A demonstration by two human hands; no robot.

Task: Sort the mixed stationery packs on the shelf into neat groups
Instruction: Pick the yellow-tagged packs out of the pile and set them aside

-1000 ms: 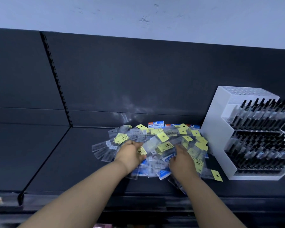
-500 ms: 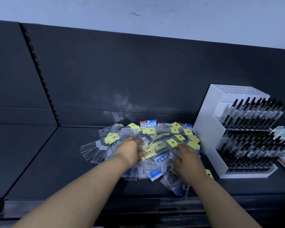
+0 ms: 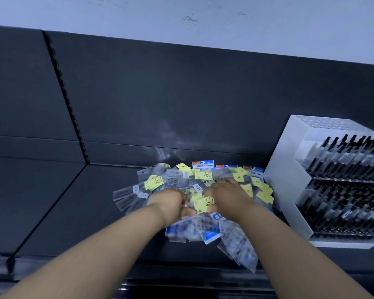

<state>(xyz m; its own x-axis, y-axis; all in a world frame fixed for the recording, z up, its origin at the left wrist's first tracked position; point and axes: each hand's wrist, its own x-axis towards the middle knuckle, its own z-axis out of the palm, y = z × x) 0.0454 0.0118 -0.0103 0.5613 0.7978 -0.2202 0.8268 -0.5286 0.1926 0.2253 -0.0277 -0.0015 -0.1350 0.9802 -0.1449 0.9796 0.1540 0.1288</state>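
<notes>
Both hands (image 3: 171, 201) (image 3: 227, 194) half buried among packs (image 3: 179, 176)

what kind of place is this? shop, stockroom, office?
Most likely a stationery shop aisle: a dark retail shelf with a slotted upright, a white tiered display rack full of black-capped pens, and a loose heap of small hang-hole packs, many yellow-labelled.

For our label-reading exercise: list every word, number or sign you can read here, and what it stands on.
"BR" (likely): yellow paper labels on the clear plastic packs; finer print too blurred.
Digits too small: white barcode sticker.
Logo unreadable: red-and-blue card headers at the back.
</notes>
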